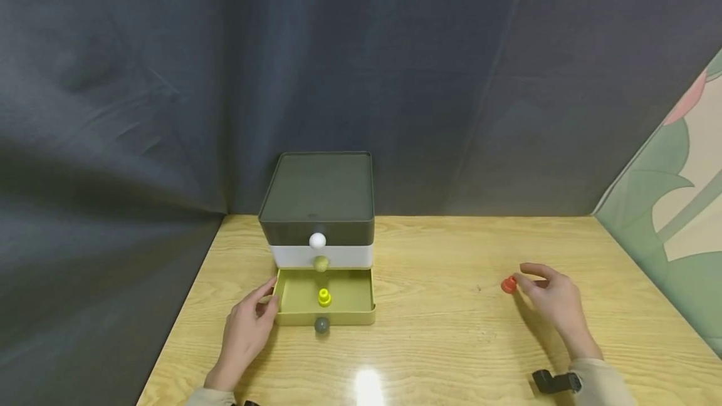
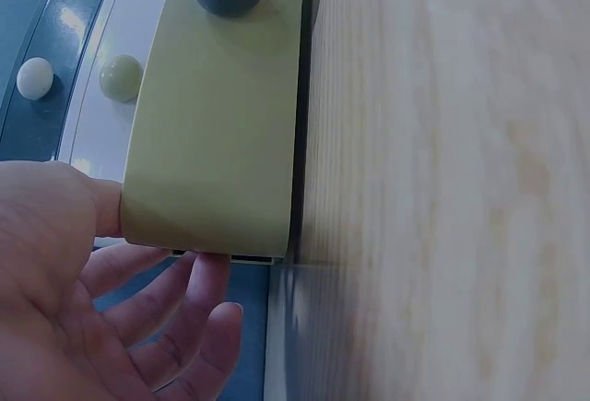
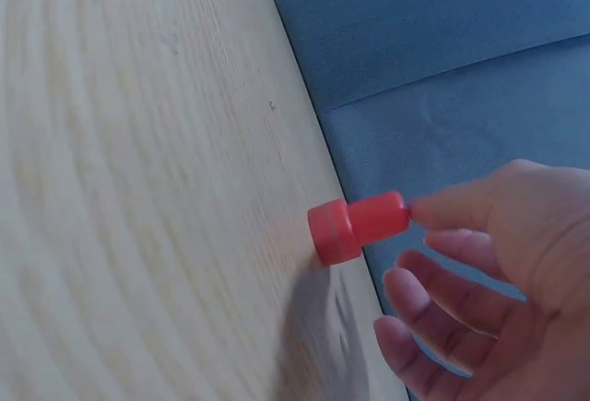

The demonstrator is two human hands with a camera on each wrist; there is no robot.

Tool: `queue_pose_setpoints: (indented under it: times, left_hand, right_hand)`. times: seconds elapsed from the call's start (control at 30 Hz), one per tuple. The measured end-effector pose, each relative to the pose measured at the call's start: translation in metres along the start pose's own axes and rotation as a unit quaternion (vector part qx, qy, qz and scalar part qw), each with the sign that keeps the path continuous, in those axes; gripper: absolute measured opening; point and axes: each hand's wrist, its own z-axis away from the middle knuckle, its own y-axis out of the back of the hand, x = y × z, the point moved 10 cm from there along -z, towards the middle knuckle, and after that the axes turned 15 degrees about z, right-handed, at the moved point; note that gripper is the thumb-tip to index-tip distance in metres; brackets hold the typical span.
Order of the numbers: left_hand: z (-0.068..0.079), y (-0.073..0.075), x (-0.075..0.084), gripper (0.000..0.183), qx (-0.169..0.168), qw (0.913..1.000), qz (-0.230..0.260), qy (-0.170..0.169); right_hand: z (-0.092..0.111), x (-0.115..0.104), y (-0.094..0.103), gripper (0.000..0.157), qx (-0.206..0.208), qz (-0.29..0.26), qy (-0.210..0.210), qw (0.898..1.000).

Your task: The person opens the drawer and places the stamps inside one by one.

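A small three-drawer box (image 1: 317, 187) stands on the table, its yellow-green bottom drawer (image 1: 352, 318) pulled out. My left hand (image 1: 245, 331) grips that drawer's left side, thumb over the top edge and fingers against the outside. A small bright yellow stepped peg (image 1: 324, 297) stands inside the drawer. Far to the right, a similar red peg (image 3: 359, 224) is upright on the table, wide end down. At its narrow top is the thumb tip of my right hand (image 1: 555, 302); the other fingers are loosely bent, apart from the peg.
The upper dark and white drawers are closed, with a white knob (image 1: 318, 240) and a green knob (image 1: 321, 263). A dark grey knob (image 1: 322, 325) sits on the open drawer's front. Dark curtain (image 1: 423, 80) hangs behind the wooden table (image 1: 440, 343); a leaf-patterned panel (image 1: 677, 218) stands right.
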Motion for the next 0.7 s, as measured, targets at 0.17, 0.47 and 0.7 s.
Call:
queue_pose_setpoints:
  times: [0.17, 0.47, 0.7]
  left_hand:
    - [0.0, -0.001, 0.001, 0.043, 0.0, 1.0, 0.0, -0.002]
    - [0.0, -0.001, 0.002, 0.043, 0.002, 1.0, -0.003, -0.003]
    - [0.0, 0.001, 0.002, 0.043, 0.005, 1.0, -0.004, -0.007]
  right_hand:
    - [0.0, -0.001, -0.003, 0.057, -0.019, -0.005, 0.007, 1.0]
    - [0.0, -0.009, -0.005, 0.054, -0.039, 0.007, 0.032, 0.999]
    - [0.0, -0.013, -0.007, 0.048, -0.036, 0.014, 0.045, 0.998]
